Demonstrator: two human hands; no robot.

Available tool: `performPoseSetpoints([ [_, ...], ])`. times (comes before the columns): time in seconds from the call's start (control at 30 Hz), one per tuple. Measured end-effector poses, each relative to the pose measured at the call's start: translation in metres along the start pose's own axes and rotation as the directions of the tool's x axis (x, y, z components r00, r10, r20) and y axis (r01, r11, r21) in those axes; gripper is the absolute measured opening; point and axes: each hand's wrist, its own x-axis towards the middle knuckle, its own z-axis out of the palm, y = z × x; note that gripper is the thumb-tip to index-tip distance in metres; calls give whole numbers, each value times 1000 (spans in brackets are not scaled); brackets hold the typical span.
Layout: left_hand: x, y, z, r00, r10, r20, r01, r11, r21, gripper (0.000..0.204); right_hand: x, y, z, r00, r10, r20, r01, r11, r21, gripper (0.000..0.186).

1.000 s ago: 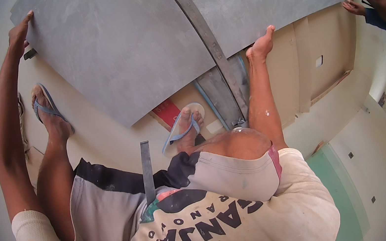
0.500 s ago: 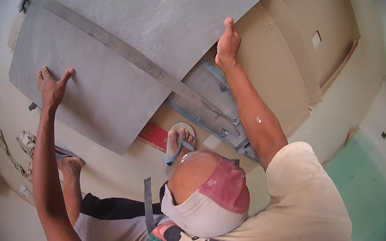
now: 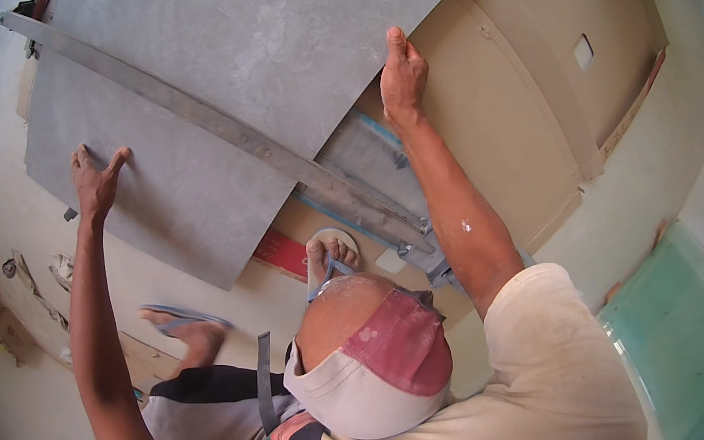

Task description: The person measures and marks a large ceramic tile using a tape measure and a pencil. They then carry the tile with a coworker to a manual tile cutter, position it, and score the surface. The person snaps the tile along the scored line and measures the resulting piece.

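Observation:
My left hand (image 3: pixel 99 180) rests with spread fingers on a grey slab (image 3: pixel 207 223) at the left. My right hand (image 3: pixel 402 76) grips the lower right edge of a larger grey slab (image 3: pixel 268 23), fingers curled round it. A long metal rail (image 3: pixel 162 107) runs diagonally across the two slabs, down to a metal fitting near my right forearm. Beneath the slabs show a narrow grey metal base with blue edges and a red printed sheet, partly hidden. My sandalled foot (image 3: pixel 327 255) is just below the left slab's corner.
Brown cardboard sheets (image 3: pixel 532 84) lie right of the slabs. A sheet of green glass (image 3: pixel 676 317) is at the lower right. Rags (image 3: pixel 26 278), cables and dark items lie along the far left. My other sandalled foot (image 3: pixel 186 327) is at the lower left.
My left hand has moved from the slab's far left edge onto its face. The view has turned, so the rail slants more. Another person's hands have left the slab's right edge.

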Motion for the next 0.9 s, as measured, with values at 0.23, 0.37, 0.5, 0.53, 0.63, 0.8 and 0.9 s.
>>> performPoseSetpoints([
  [0.23,8,-5,2,999,11,53,-11,1000,-2,114,11,17,-7,993,115,40,-115,993,-11,46],
  [0.37,5,4,-10,998,50,29,-50,999,18,114,11,-13,-29,987,160,5,-158,979,-132,38],
  [0.5,3,-4,0,999,31,28,-32,999,33,113,-48,-70,-46,999,-28,20,26,993,112,27],
  [0.53,2,-6,1,999,22,27,-23,999,38,113,-83,-99,-44,991,6,136,-30,984,175,23],
  [0.63,4,-2,-1,999,22,42,-24,998,52,114,-174,-111,-34,844,75,531,-177,974,144,24],
  [0.8,-8,-1,8,994,50,-93,-53,998,-33,115,-282,-35,24,593,240,769,-1,955,-297,25],
  [0.9,-8,-6,17,977,68,-204,-87,993,-84,113,-300,9,25,554,66,830,438,825,-358,26],
])
